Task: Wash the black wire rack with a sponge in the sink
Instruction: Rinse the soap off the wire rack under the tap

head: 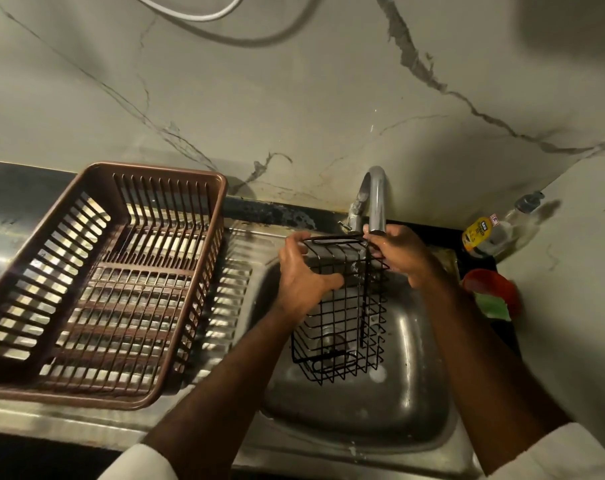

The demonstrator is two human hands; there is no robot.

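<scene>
While the left hand [302, 275] grips its far left edge and the right hand [398, 254] pinches its far right corner, the black wire rack [339, 327] hangs between them over the sink [408, 403], just under the faucet [375, 199].

Head camera looks steeply down, close over the sink [391, 420].

- black wire rack [339, 327], held by the left hand [301, 275] and right hand [405, 254]: thin metal wire, smooth black coating, faint sheen.
- sink [380, 410] below both hands: steel, dull finish, glossy where wet.
- tap [377, 195] just above the right hand: grey satin metal.
- basket [155, 169] left of the left hand: smooth brown plastic, slightly glossy.
- wall [294, 98] beyond the hands: pale, veined, stone-like, polished.
</scene>
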